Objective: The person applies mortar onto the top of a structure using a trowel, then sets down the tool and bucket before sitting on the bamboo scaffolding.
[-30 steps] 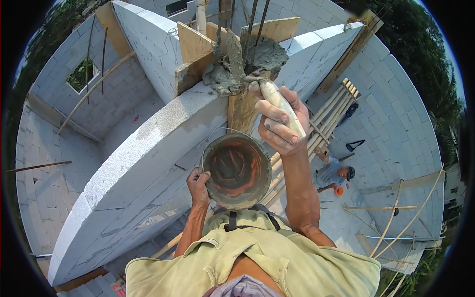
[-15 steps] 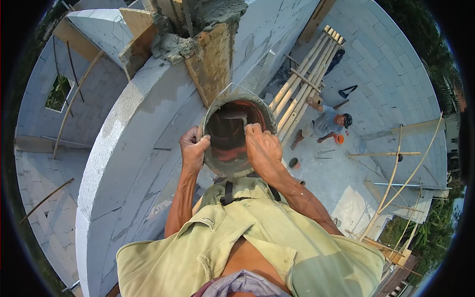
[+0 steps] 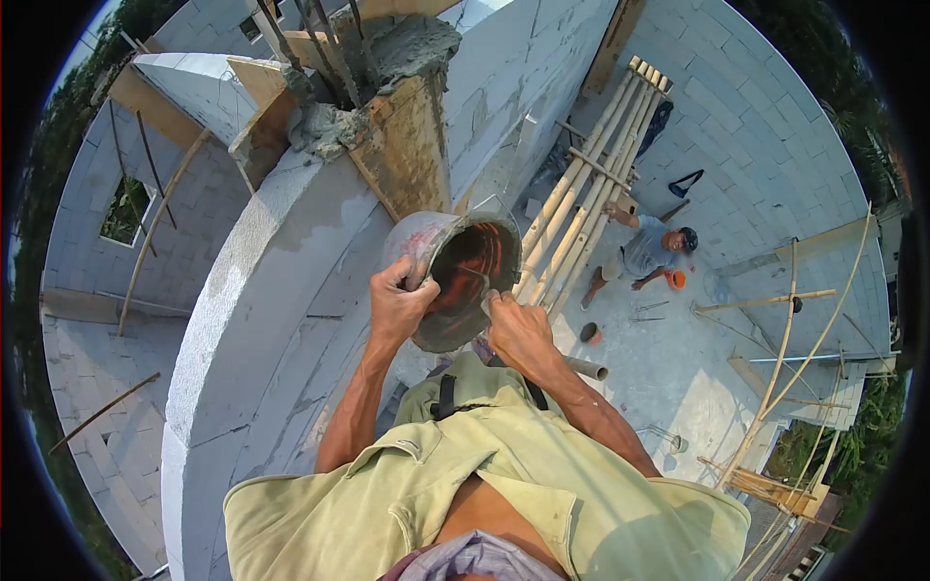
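Note:
A mortar-smeared bucket is tilted in front of my body, its mouth turned to the right. My left hand grips the bucket's rim on the left side. At the lower right of the mouth, my right hand is closed round the trowel, of which only a small part shows; the rest is hidden. Orange streaks and grey residue line the inside. Beyond the bucket, wet mortar lies on top of the wooden formwork, around upright steel bars.
A curved block wall runs down the left. Bamboo poles lean at the right. Below on the floor, another person is beside an orange bucket. Bamboo scaffolding stands at the far right.
My right hand has come down from the mortar with the trowel to the bucket. The bucket has tipped over sideways. The formwork now appears farther left in view.

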`<act>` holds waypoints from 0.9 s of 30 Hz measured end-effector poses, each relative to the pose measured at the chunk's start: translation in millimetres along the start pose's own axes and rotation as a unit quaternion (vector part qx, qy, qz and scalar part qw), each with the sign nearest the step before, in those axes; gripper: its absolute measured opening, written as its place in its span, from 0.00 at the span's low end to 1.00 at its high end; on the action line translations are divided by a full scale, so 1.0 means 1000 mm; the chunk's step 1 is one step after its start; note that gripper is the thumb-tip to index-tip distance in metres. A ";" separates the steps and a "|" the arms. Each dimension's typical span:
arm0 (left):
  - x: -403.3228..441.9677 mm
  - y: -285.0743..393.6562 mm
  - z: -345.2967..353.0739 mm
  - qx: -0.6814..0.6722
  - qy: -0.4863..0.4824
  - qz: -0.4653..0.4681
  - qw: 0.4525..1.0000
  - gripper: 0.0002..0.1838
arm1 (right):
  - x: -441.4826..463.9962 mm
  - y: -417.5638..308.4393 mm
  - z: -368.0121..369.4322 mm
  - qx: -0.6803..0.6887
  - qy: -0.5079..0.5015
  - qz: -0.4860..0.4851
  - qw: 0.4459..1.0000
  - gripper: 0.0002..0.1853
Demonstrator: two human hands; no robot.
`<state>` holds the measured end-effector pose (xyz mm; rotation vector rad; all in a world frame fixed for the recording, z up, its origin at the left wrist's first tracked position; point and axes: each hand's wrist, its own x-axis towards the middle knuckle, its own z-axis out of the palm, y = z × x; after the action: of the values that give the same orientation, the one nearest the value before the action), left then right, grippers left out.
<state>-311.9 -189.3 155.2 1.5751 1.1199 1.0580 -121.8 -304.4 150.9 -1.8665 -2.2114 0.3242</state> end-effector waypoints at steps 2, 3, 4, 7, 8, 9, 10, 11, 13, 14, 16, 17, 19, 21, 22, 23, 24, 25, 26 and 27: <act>-0.009 0.004 0.005 0.022 -0.020 0.076 0.997 0.20 | 0.006 0.004 -0.004 0.051 0.069 0.128 0.988 0.16; -0.016 0.005 0.011 0.038 -0.035 0.105 0.993 0.19 | 0.009 0.007 -0.001 0.095 -0.004 0.163 0.982 0.16; -0.021 0.013 0.019 0.047 -0.039 0.124 0.990 0.19 | 0.004 0.018 0.022 0.092 0.000 0.150 0.984 0.16; -0.025 0.003 0.022 0.017 -0.027 0.129 0.991 0.19 | 0.011 0.034 0.043 0.234 -0.006 0.010 0.972 0.14; -0.027 -0.002 0.017 0.006 -0.023 0.117 0.993 0.19 | 0.009 0.033 0.023 0.451 -0.215 0.156 0.852 0.14; -0.031 -0.009 0.012 0.004 -0.016 0.122 0.992 0.19 | 0.013 0.028 0.004 0.609 -0.398 0.286 0.624 0.13; -0.036 -0.017 0.006 -0.036 0.018 0.040 0.998 0.19 | 0.011 0.030 0.004 0.604 -0.399 0.283 0.629 0.13; -0.040 -0.025 -0.002 -0.078 0.051 -0.041 0.995 0.19 | 0.003 0.032 0.008 0.691 -0.411 0.274 0.527 0.14; -0.044 -0.043 -0.028 -0.207 0.102 -0.117 0.966 0.16 | 0.000 0.025 0.000 0.780 -0.400 0.235 0.420 0.17; -0.047 -0.054 -0.038 -0.209 0.107 -0.111 0.966 0.16 | -0.001 0.017 -0.014 0.794 -0.383 0.209 0.423 0.19; -0.058 -0.072 -0.049 -0.342 0.205 -0.191 0.897 0.14 | 0.008 -0.005 -0.054 0.820 -0.371 0.175 0.399 0.23; -0.064 -0.076 -0.049 -0.344 0.207 -0.188 0.896 0.14 | 0.019 -0.020 -0.079 0.801 -0.300 0.118 0.504 0.24; -0.075 -0.086 -0.053 -0.365 0.237 -0.210 0.875 0.14 | 0.042 -0.039 -0.110 0.708 -0.146 0.029 0.690 0.28; -0.087 -0.119 -0.053 -0.317 0.228 -0.191 0.901 0.15 | 0.072 -0.057 -0.137 0.556 -0.058 0.040 0.828 0.28; -0.090 -0.135 -0.052 -0.270 0.223 -0.172 0.921 0.16 | 0.097 -0.058 -0.139 0.402 0.038 -0.009 0.915 0.28; -0.093 -0.145 -0.052 -0.266 0.214 -0.171 0.924 0.18 | 0.116 -0.059 -0.139 0.230 0.129 -0.056 0.963 0.27; -0.097 -0.148 -0.053 -0.268 0.214 -0.173 0.923 0.18 | 0.124 -0.065 -0.145 0.228 0.127 -0.055 0.964 0.27; -0.098 -0.151 -0.054 -0.240 0.210 -0.179 0.931 0.19 | 0.130 -0.074 -0.158 0.218 0.131 -0.037 0.966 0.27; -0.097 -0.153 -0.055 -0.210 0.207 -0.185 0.937 0.20 | 0.136 -0.077 -0.167 0.209 0.135 -0.021 0.968 0.26; -0.097 -0.154 -0.056 -0.212 0.209 -0.184 0.937 0.20 | 0.137 -0.074 -0.168 0.160 0.171 -0.089 0.968 0.26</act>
<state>-415.9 -244.4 5.8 0.7798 1.2962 1.3005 -160.5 -177.6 337.4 -1.4233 -1.9402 0.2813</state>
